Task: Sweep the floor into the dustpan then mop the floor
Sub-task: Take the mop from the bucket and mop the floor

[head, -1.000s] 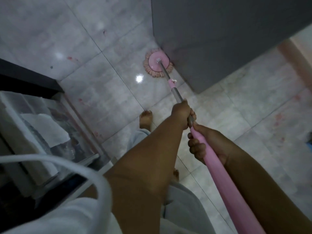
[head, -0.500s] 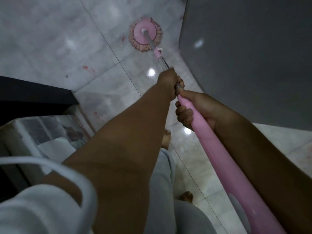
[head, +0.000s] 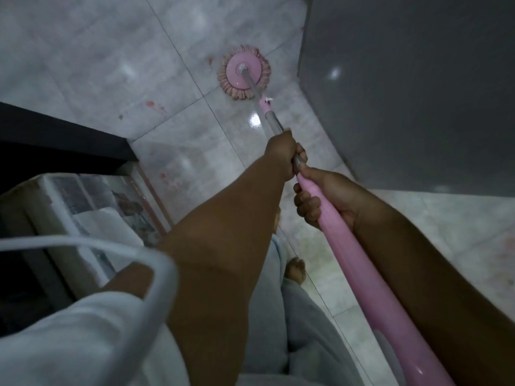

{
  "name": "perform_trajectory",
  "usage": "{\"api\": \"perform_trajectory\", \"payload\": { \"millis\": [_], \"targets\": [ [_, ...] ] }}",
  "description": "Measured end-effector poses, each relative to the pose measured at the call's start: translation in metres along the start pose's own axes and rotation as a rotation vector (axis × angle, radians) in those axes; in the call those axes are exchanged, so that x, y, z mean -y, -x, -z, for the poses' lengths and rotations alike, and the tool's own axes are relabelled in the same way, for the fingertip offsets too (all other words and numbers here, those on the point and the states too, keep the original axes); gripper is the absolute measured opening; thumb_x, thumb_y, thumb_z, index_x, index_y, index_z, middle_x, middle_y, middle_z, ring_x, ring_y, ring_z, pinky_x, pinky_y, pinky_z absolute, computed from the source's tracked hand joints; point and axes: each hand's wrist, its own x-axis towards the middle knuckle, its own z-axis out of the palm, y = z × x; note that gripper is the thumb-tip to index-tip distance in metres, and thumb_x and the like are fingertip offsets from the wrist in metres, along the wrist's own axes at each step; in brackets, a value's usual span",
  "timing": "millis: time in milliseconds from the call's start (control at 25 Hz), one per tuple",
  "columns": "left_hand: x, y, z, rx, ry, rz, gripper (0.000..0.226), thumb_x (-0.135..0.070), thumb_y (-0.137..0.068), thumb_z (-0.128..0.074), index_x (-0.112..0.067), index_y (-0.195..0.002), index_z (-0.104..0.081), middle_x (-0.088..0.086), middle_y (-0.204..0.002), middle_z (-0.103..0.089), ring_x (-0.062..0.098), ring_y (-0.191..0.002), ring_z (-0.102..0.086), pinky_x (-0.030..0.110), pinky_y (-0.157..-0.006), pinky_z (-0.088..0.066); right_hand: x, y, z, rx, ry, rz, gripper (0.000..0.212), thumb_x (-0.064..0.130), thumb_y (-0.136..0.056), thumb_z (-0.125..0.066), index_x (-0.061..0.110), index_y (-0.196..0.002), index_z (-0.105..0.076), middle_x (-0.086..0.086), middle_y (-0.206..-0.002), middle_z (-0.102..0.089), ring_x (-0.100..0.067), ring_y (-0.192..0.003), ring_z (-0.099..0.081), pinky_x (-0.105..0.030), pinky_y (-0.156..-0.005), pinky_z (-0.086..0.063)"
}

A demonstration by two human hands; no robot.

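two hands grip the long pink plastic-and-metal mop (head: 348, 254): left hand (head: 281, 151) curled round the grey shaft (head: 274, 123), right hand (head: 326, 196) just behind on the pink sleeve (head: 390, 316). its round fringed head (head: 243, 72) lies flat on the pale tiled floor (head: 83, 65), near the floor's right edge. likely light, stiff pole, soft head.

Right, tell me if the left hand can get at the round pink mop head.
Probably not: the left hand grips the grey metal shaft, and the round pink mop head lies far down it on the tiled floor.
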Motion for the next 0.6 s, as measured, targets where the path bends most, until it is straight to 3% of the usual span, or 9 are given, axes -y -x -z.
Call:
{"api": "perform_trajectory", "payload": {
  "millis": [120,320,600],
  "targets": [
    [0.047,0.042,-0.002,0.018,-0.024,0.050,0.042,-0.036,-0.104,-0.033,-0.010,-0.072,-0.040,0.009,-0.056,-0.040,0.015,-0.029,-0.038,0.012,-0.031,-0.030,-0.049,0.035,0.010,-0.076,0.018,-0.014,0.046,0.048,-0.098,-0.045,0.015,-0.066,-0.042,0.005,-0.041,-0.038,-0.003,-0.027,-0.033,-0.013,-0.027,-0.027],
    [0.098,0.090,0.010,0.045,-0.011,0.107,0.045,-0.037,-0.105,-0.033,-0.009,-0.070,-0.041,0.010,-0.058,-0.040,0.018,-0.038,-0.039,0.012,-0.030,-0.031,-0.106,0.077,0.016,-0.041,-0.003,-0.081,0.046,0.053,-0.092,-0.054,0.013,-0.071,-0.050,0.001,-0.048,-0.043,-0.007,-0.032,-0.039,-0.017,-0.031,-0.033],
    [0.039,0.048,0.034,0.010,0.084,0.093,0.036,-0.037,-0.103,-0.039,-0.009,-0.082,-0.045,0.008,-0.059,-0.042,0.018,-0.044,-0.042,0.015,-0.034,-0.038,-0.050,0.036,-0.015,-0.065,0.085,-0.082,0.044,0.051,-0.091,-0.057,0.011,-0.074,-0.054,-0.001,-0.053,-0.045,-0.009,-0.035,-0.040,-0.018,-0.033,-0.036]
  ]
}}
